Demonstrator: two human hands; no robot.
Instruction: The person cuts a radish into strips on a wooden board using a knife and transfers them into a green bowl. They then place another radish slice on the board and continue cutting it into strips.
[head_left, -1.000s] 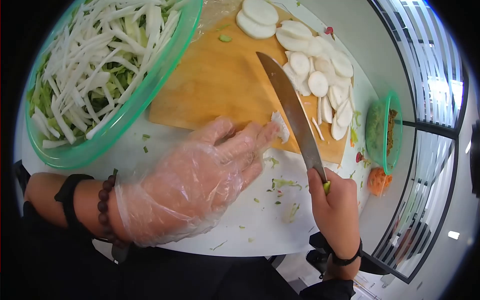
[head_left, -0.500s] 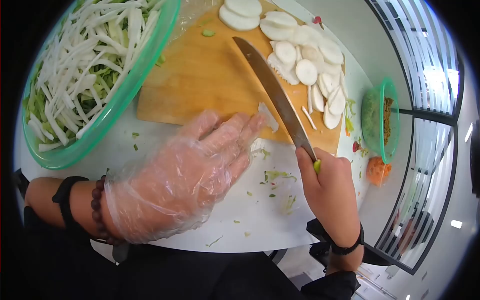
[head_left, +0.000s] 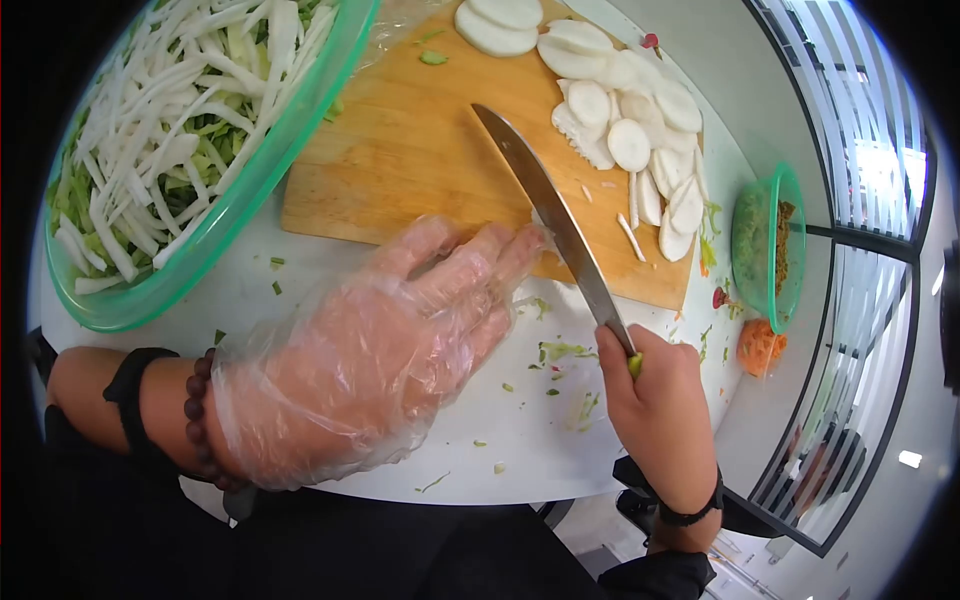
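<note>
My left hand (head_left: 385, 340), in a clear plastic glove, lies at the near edge of the wooden cutting board (head_left: 400, 160). Its fingertips press down on a thin white radish piece (head_left: 545, 228), mostly hidden by the fingers and blade. In my bare right hand (head_left: 655, 405) is a kitchen knife (head_left: 555, 220), gripped by its yellow-green handle. The blade slants across the board, its edge right beside my left fingertips and over the piece. White radish slices (head_left: 628, 145) lie overlapping along the board's right side, with a few thin strips near them.
A large green bowl (head_left: 285, 175) of white shreds and chopped greens stands at the left. Beyond the board on the right are a small green container (head_left: 757, 240) with brown contents and an orange shredded heap (head_left: 760, 347). Green scraps (head_left: 565, 352) litter the white table (head_left: 480, 420).
The knife has come slightly toward me, and its blade now meets the radish piece at my left fingertips. Small white bits show right of the blade. The whole view has shifted a little.
</note>
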